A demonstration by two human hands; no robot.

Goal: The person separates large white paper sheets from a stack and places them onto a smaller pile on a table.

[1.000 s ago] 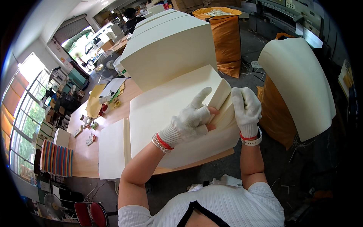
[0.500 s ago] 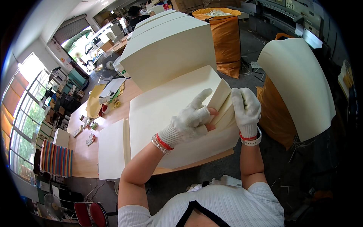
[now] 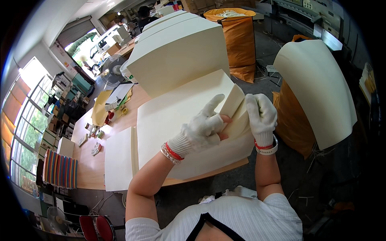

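A thick stack of cream paper sheets [image 3: 173, 116] lies on the wooden table [image 3: 90, 168] in front of me. My left hand [image 3: 203, 128], in a white knit glove, presses on the lifted right corner of the stack, fingers spread. My right hand [image 3: 261, 116], also gloved, grips the raised edges of several sheets at that corner and bends them upward. A thinner pile of cream sheets [image 3: 118, 158] lies to the left of the main stack.
A tall block of cream paper [image 3: 181, 56] stands behind the stack. Another cream pile [image 3: 317, 88] drapes over an orange sack at right. A second orange sack [image 3: 237, 36] stands behind. A fan [image 3: 110, 70], small clutter and a striped bundle [image 3: 60, 168] lie at left.
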